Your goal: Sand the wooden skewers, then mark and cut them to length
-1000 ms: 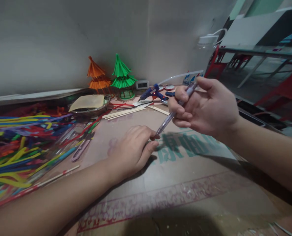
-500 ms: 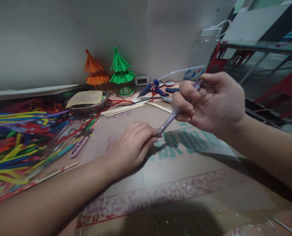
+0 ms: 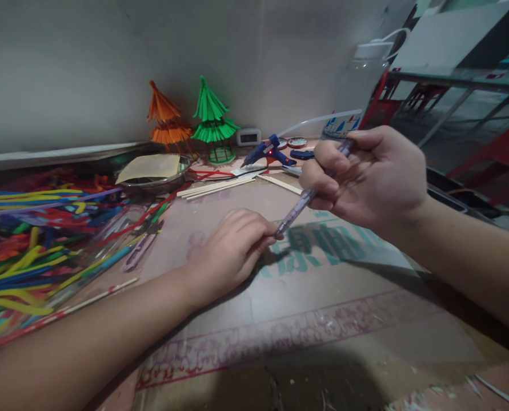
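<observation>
A slim purplish pen [image 3: 296, 212] slants between my two hands above a printed cardboard sheet [image 3: 220, 319]. My right hand [image 3: 369, 177] is closed round its upper part, the thumb on the top end and the fingers curled under the barrel. Low over the cardboard, my left hand [image 3: 237, 245] pinches the pen's lower end between thumb and fingertips. Whether the fingertips hold anything else there is hidden. Behind the hands lie several thin wooden sticks [image 3: 215, 187] and a blue glue gun [image 3: 265, 151] with a lit red light.
Colourful pipe cleaners [image 3: 27, 257] heap at the left, beside a purple cutter [image 3: 143, 248]. Along the wall stand an orange tree-like model [image 3: 166, 123], a green one [image 3: 213, 123], a bowl [image 3: 151, 182], a small digital clock [image 3: 249, 137] and a clear bottle [image 3: 357, 85].
Both hands keep their hold on the pen and have hardly moved. The whole view has shifted very slightly.
</observation>
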`<action>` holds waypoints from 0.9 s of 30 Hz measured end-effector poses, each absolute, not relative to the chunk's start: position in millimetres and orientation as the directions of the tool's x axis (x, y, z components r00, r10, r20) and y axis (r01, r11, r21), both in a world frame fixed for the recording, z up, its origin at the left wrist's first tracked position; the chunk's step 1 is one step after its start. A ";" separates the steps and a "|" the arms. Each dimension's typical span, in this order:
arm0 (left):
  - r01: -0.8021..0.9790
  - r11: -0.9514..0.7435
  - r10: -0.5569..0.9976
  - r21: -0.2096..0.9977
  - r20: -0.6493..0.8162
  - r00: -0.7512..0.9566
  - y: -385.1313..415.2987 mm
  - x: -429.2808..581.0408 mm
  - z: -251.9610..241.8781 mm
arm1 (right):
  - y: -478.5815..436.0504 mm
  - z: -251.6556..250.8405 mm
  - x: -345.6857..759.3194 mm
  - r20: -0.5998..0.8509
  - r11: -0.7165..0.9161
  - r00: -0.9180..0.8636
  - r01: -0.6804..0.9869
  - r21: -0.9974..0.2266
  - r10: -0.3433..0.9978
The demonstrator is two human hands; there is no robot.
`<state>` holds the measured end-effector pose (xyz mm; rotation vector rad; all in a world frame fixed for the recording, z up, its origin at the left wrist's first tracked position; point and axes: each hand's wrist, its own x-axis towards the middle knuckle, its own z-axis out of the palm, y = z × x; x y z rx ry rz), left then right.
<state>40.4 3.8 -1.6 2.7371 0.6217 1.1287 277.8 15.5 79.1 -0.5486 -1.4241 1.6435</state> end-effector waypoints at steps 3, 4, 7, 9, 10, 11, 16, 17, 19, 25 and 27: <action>0.324 -0.910 0.413 0.260 0.649 0.639 3.5 40.8 -1.4 | 16.0 78.8 277.7 0.209 0.033 -0.526 -0.324 -0.945 0.825; 0.322 -0.910 0.412 0.261 0.650 0.639 3.6 41.0 -1.4 | 16.2 78.6 277.8 0.211 0.033 -0.528 -0.326 -0.945 0.822; 0.320 -0.910 0.413 0.264 0.649 0.639 4.3 41.3 -1.6 | 16.9 77.9 278.4 0.213 0.031 -0.531 -0.332 -0.943 0.820; 0.323 -0.908 0.417 0.267 0.649 0.637 4.9 41.2 -1.8 | 17.5 77.2 279.0 0.211 0.025 -0.527 -0.338 -0.941 0.823; 0.322 -0.909 0.415 0.265 0.650 0.637 5.0 41.1 -1.9 | 17.8 76.8 279.4 0.209 0.020 -0.528 -0.341 -0.940 0.823; 0.322 -0.909 0.414 0.264 0.649 0.638 5.1 41.1 -1.9 | 18.1 76.3 279.7 0.208 0.015 -0.530 -0.345 -0.939 0.822; 0.317 -0.915 0.401 0.249 0.643 0.653 4.7 41.5 -1.9 | 17.6 75.0 280.8 0.200 -0.013 -0.550 -0.358 -0.933 0.811; 0.317 -0.916 0.400 0.247 0.642 0.654 4.6 41.6 -1.9 | 17.3 74.8 280.8 0.203 -0.011 -0.551 -0.360 -0.933 0.809; 0.321 -0.915 0.400 0.243 0.641 0.655 4.6 41.7 -1.9 | 16.9 74.5 280.6 0.214 0.002 -0.548 -0.361 -0.933 0.809; 0.331 -0.907 0.420 0.262 0.635 0.648 4.5 41.7 -2.0 | 20.8 71.6 282.1 0.236 0.028 -0.559 -0.354 -0.935 0.795; 0.328 -0.905 0.424 0.269 0.630 0.651 4.6 41.8 -2.2 | 22.0 71.2 282.6 0.239 0.027 -0.554 -0.362 -0.932 0.797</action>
